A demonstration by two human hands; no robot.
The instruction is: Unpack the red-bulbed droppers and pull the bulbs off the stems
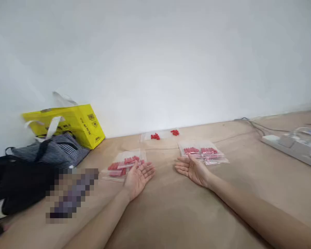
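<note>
Both of my hands rest palm up on the brown surface, apart from each other. My left hand (138, 179) is open with nothing in it, its fingers beside a loose pile of clear plastic bags holding small red pieces (114, 166). Open and holding nothing, my right hand (194, 170) lies just in front of neatly stacked clear bags with red pieces (208, 151). Farther back, near the wall, two small heaps of loose red pieces (155, 136) sit on flat clear plastic (163, 135). What the red pieces are is too small to tell.
A yellow carrier bag (85, 126) leans by the wall at left, with a striped bag (62, 150) and a black bag (20, 186) before it. A blurred-out object (75, 195) lies nearby. At right runs a white power strip (287, 148) with cables (256, 125).
</note>
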